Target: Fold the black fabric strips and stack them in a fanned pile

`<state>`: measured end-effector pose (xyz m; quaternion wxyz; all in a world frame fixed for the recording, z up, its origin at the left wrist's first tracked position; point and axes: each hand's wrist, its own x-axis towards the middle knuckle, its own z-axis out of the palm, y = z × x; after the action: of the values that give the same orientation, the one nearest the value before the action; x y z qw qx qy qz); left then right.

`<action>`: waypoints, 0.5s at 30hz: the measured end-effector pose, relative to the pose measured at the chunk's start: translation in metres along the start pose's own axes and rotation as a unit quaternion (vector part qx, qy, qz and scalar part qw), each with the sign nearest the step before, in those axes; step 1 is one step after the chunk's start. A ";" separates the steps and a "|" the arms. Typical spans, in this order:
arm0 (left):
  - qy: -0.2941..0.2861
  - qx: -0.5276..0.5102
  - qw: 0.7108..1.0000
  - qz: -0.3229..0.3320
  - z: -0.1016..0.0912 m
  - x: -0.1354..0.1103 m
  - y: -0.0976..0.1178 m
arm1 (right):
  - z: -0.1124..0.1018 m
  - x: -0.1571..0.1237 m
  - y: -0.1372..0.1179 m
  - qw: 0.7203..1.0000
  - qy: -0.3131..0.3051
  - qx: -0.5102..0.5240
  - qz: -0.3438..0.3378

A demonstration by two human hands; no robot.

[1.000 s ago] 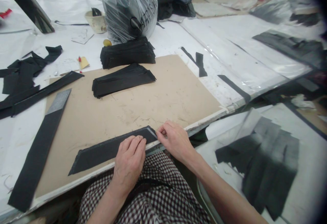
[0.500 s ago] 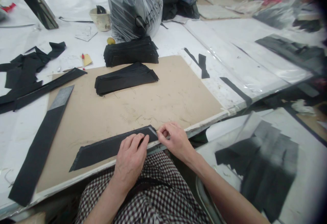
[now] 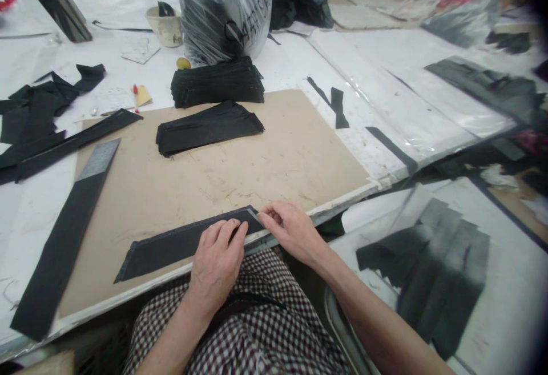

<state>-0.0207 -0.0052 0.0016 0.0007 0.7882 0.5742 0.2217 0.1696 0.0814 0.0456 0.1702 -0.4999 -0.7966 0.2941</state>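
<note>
Closest in, a brown-and-white checked cloth over the lap (image 3: 240,329), both bare forearms reaching forward across it. Left hand (image 3: 216,266) palm-down and open, fingers lightly curved, pressing on a long, flat, black fabric strip (image 3: 180,246) without gripping it. Right hand (image 3: 291,232) nearly closed, thumb and fingertips pinched at the strip's right end, where a thin pale edge shows. Strip lying flat along the near edge of a tan cardboard sheet (image 3: 265,158), its left end cut on a slant. Step in hand, by the look of it: fine handling of that right end, with the length left of the hands next in need of the same attention.

To the left on the cardboard, a long black strip with a grey end (image 3: 64,232). To the right, below the edge, overlapping black fabric pieces (image 3: 440,266) on a white surface. Farther on, a stack of black fabric strips on the cardboard (image 3: 209,129), a second stack (image 3: 218,83) on the white tabletop (image 3: 385,95), loose black scraps (image 3: 34,107), a cream ceramic cup (image 3: 165,29) and a clear plastic bag of dark material (image 3: 222,9)
</note>
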 end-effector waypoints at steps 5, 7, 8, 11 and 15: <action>-0.005 0.002 1.000 -0.003 -0.001 0.001 0.001 | 0.002 0.000 0.004 1.000 -0.004 -0.025 -0.013; -0.004 0.003 1.000 -0.003 -0.001 0.001 0.000 | 0.005 -0.003 0.008 0.999 0.010 -0.025 -0.031; -0.003 0.003 1.000 -0.002 -0.001 0.001 0.000 | 0.007 -0.005 0.010 0.999 0.020 -0.024 -0.043; -0.003 0.002 1.000 -0.002 0.000 0.002 0.000 | 0.014 -0.013 0.015 0.994 0.054 -0.030 -0.090; -0.009 -0.001 1.000 -0.010 0.000 0.001 0.001 | 0.022 -0.024 0.018 0.982 0.091 -0.080 -0.145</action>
<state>-0.0194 -0.0051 0.0026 0.0084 0.7845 0.5815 0.2151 0.1801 0.0596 0.0183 0.2418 -0.4158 -0.8629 0.1550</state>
